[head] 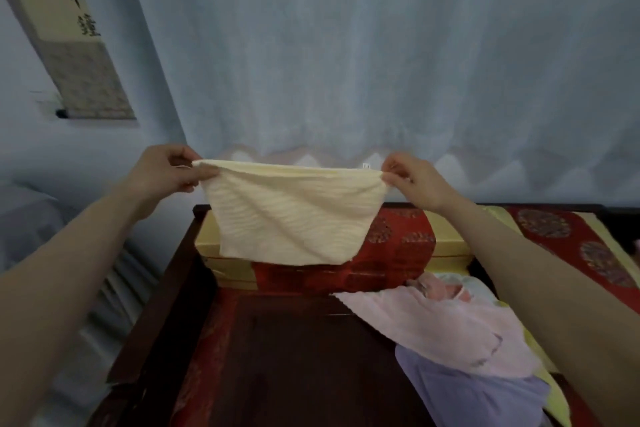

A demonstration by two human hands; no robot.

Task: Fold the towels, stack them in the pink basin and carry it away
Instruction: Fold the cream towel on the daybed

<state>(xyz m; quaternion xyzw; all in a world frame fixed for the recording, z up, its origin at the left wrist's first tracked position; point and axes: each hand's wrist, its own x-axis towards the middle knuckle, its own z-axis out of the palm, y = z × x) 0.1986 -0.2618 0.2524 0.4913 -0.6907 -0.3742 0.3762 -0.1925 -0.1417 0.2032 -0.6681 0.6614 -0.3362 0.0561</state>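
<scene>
A cream towel (291,215) hangs in the air, stretched between both hands above a dark wooden table. My left hand (166,168) pinches its top left corner and my right hand (414,180) pinches its top right corner. The towel droops in diagonal folds down to about the red cushion behind it. On the table's right side lies a heap of loose towels: a pink towel (446,322) on top, a lilac towel (474,399) under it. The pink basin is not in view.
The dark wooden table (294,357) fills the lower middle. Red and yellow patterned cushions (398,246) are stacked behind it. A pale curtain (346,45) hangs across the back. A calligraphy scroll (65,28) hangs on the left wall.
</scene>
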